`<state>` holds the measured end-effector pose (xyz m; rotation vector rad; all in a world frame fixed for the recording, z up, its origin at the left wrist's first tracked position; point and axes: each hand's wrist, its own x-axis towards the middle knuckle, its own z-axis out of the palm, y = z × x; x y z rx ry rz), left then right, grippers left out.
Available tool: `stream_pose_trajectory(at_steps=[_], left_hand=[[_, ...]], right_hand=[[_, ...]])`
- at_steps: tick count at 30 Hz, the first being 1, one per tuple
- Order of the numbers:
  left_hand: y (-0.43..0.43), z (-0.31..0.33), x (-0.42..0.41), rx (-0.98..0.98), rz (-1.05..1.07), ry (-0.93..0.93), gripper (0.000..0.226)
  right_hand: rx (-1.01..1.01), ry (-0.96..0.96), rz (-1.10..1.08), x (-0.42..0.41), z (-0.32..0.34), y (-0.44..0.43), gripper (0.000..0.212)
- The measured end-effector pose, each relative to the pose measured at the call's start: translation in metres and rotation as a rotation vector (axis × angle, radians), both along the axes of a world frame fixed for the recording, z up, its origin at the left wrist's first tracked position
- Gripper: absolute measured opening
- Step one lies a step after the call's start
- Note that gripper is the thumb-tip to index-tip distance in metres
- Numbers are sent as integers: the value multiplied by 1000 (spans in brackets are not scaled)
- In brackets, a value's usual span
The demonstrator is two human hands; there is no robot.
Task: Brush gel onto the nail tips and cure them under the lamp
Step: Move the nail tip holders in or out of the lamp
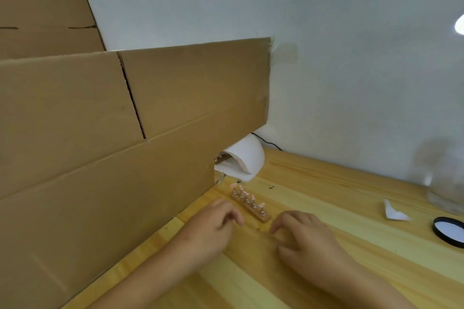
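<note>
A narrow wooden strip (261, 216) with several pinkish nail tips (247, 195) standing on small pegs lies on the wooden table (326, 183). My left hand (216, 223) hovers just left of the strip, fingers loosely curled, holding nothing. On the strip's near right side my right hand (306, 236) is also loosely curled and empty. Neither hand clearly touches the strip. The white curing lamp (244, 155) stands behind the strip against the wall, partly hidden by cardboard. No brush or gel bottle is in sight.
A large cardboard panel (113, 145) walls off the table's left side. At the right lie a crumpled white paper scrap (394, 211), a black-rimmed round lid (450, 232) and a blurred clear container (444, 175). A black cable (268, 143) runs along the wall.
</note>
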<state>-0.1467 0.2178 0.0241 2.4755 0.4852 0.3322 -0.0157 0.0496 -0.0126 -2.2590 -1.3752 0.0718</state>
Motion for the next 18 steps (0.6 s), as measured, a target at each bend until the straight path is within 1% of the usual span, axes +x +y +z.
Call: stream_pose_trajectory(at_steps=[2, 3, 5, 6, 7, 8, 9, 10, 11, 12, 13, 14, 15, 16, 17, 18], left_hand=[[19, 0, 15, -35, 67, -46, 31], [27, -2, 26, -75, 83, -57, 26], [38, -6, 51, -134, 116, -79, 29], [41, -8, 63, -141, 133, -86, 31], [42, -9, 74, -153, 151, -88, 32], [45, -11, 85, -133, 172, -81, 34], [49, -12, 94, -158, 221, -61, 39], [53, -14, 103, -178, 287, -45, 44], [58, -15, 110, -201, 360, -8, 46], [61, -17, 117, -190, 407, 16, 47], [63, -19, 124, -182, 445, 13, 46], [64, -20, 130, -166, 480, -18, 46], [61, -22, 135, -179, 533, -94, 47], [60, -21, 140, -231, 607, -168, 49], [61, -22, 145, -292, 689, -204, 51], [61, -18, 147, -363, 705, -220, 52]], right_hand=[[-20, -46, 49, -3, -4, 10, 37], [-62, -83, 68, -9, -2, 11, 39], [-126, -217, 65, -13, 3, 13, 38], [-69, -269, 51, -15, 6, 12, 36], [4, -325, 5, -19, 6, 9, 28], [20, -409, -7, -19, 4, 6, 11], [-25, -409, -31, -17, 3, 0, 26], [-64, -436, -29, -11, -4, -3, 52], [-64, -479, -73, -9, -3, -10, 66], [-39, -516, -104, -4, -7, -16, 73], [-47, -495, -130, -3, -4, -22, 80], [-19, -512, -139, 2, -6, -27, 87], [-23, -515, -144, 3, -4, -33, 91], [1, -547, -158, 5, -6, -37, 93], [-23, -525, -162, 3, -3, -42, 93], [0, -530, -158, 5, -7, -43, 93]])
